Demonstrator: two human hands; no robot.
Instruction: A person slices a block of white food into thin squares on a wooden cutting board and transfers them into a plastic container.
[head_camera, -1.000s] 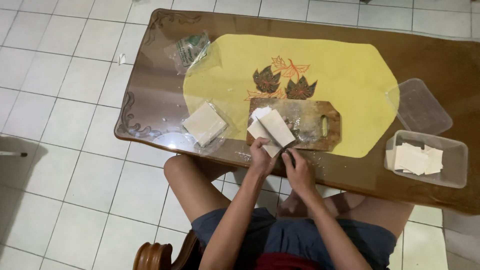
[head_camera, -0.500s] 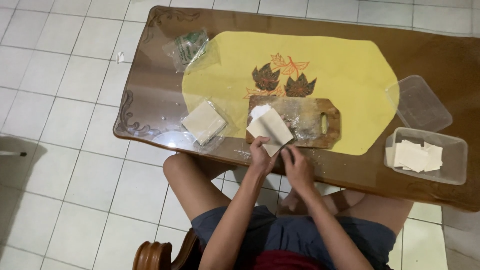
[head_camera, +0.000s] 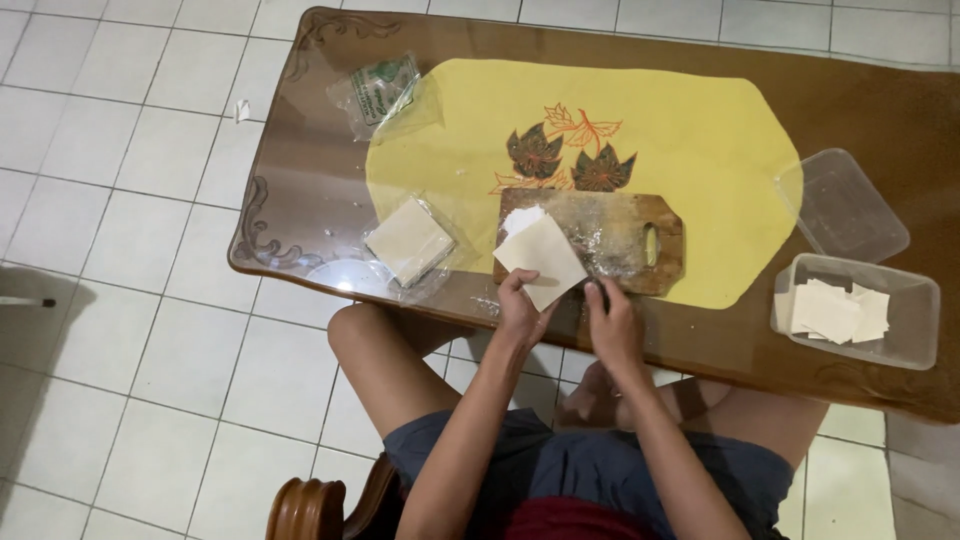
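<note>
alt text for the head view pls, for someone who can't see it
A seated person's left hand holds a pale square sheet over a wooden board on a glass-topped table; the right hand is beside it. A tub of similar sheets sits to the right.

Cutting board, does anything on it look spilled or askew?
Yes: white powder dusts the cutting board, and the pale square sheet in the left hand sits skewed, overhanging the board's near edge.
</note>
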